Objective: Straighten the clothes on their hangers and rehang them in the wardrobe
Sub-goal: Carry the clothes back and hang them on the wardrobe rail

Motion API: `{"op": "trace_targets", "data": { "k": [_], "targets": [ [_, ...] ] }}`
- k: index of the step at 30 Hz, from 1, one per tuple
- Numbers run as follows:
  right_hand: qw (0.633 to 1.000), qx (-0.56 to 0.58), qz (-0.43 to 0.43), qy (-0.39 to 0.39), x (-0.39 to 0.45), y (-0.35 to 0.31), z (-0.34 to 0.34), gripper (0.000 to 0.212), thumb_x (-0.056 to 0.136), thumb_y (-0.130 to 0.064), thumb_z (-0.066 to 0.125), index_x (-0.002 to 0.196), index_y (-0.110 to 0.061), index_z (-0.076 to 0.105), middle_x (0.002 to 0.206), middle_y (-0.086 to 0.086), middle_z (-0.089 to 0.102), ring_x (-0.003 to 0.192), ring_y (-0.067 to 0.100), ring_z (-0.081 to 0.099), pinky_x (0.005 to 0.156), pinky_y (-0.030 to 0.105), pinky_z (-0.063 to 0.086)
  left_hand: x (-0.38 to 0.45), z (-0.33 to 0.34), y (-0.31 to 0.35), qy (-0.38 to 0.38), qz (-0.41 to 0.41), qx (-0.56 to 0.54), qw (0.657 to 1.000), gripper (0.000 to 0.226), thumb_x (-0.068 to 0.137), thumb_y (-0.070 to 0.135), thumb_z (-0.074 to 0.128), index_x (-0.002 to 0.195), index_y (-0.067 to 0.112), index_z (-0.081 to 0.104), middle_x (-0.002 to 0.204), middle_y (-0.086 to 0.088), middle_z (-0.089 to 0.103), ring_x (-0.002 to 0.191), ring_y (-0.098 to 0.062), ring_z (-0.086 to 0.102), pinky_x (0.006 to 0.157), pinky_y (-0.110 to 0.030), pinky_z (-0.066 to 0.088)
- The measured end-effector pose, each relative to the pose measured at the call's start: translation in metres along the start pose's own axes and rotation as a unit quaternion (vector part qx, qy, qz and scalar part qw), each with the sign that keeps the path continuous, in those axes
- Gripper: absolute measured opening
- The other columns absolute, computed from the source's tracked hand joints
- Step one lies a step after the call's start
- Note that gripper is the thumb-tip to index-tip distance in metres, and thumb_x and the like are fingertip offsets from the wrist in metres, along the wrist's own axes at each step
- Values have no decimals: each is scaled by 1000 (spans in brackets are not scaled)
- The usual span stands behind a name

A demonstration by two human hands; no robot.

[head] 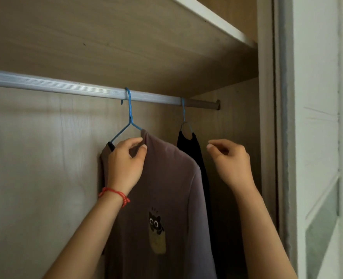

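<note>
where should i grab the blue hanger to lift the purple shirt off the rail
Grip the bare neck of the blue hanger, just under its hook, coming from the front. That stretch is clear of cloth above the purple shirt; the left hand is at the collar, below it.

A mauve shirt (166,198) with a small cat print hangs crookedly on a blue wire hanger (128,119) hooked over the wardrobe rail (56,85); its left shoulder has slipped down the wire (the hanger's arm shows bare there). Just beside it, a black garment (194,156) hangs on a second blue hanger (183,111).
</note>
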State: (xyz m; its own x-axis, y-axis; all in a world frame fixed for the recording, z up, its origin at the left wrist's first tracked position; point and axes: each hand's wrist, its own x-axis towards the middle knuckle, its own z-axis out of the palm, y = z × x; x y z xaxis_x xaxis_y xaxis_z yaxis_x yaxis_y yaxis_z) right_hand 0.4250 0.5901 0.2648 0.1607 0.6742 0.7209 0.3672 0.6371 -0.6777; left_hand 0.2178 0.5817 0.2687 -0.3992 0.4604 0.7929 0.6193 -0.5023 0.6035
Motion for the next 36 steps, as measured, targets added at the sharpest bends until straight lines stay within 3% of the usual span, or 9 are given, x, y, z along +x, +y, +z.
{"op": "trace_targets", "data": {
  "k": [3,9,18,21,25,27,30,34,36],
  "targets": [
    [1000,2,-7,18,-24,-2,-11,24,91,-23,55,113,-19,64,91,-13,60,84,-9,53,77,10,44,-22,-1,-10,-31,4,-12,999,24,86,18,60,109,14,67,110,-5,65,102,-18,60,90,-32,48],
    [1000,-3,-3,28,-77,14,-23,18,91,-25,55,106,-26,64,90,-21,61,89,-5,58,79,11,45,-73,-11,-42,-106,-63,-14,992,21,87,16,59,106,12,67,107,-2,63,94,-8,55,79,-19,40],
    [990,57,86,-97,-152,94,-24,16,90,-17,56,98,-28,65,94,-14,67,89,2,63,79,18,51,-179,-36,-105,-121,-215,34,968,21,88,14,57,107,11,67,101,1,63,96,-9,56,73,-7,37],
    [972,79,129,-182,-183,132,-17,20,90,-13,57,92,-31,65,89,-9,70,81,3,66,73,17,53,-223,-44,-124,-119,-290,43,949,21,90,14,56,108,11,66,105,2,62,99,-11,55,85,-18,38],
    [925,78,222,-300,-221,191,-5,23,88,-8,56,89,-29,65,84,0,70,70,4,67,70,21,52,-295,-61,-143,-83,-394,73,913,19,89,11,56,104,8,69,103,-1,63,97,-15,56,85,-17,39],
    [882,82,288,-363,-242,220,5,21,87,-2,53,93,-18,66,83,0,68,69,9,66,74,28,52,-337,-71,-148,-53,-434,84,895,15,88,8,57,96,7,70,96,-4,65,92,-15,57,74,-6,41],
    [808,60,360,-462,-282,252,25,14,90,-2,52,98,-4,65,78,3,65,72,19,62,78,36,49,-407,-91,-149,26,-521,79,850,13,86,1,57,90,5,69,83,-4,65,83,-20,60,68,-13,47],
    [726,2,359,-586,-341,266,52,19,90,-12,55,78,-23,65,79,5,67,75,24,63,80,42,50,-490,-123,-131,113,-632,48,765,20,69,23,72,81,9,66,62,5,69,56,-2,65,48,-4,46],
    [702,-7,348,-621,-367,263,63,29,87,-9,57,63,-23,67,71,8,64,70,26,58,70,38,46,-528,-139,-122,165,-667,37,726,6,77,1,65,77,7,62,58,0,68,46,-3,63,44,-8,46]
  ]
}}
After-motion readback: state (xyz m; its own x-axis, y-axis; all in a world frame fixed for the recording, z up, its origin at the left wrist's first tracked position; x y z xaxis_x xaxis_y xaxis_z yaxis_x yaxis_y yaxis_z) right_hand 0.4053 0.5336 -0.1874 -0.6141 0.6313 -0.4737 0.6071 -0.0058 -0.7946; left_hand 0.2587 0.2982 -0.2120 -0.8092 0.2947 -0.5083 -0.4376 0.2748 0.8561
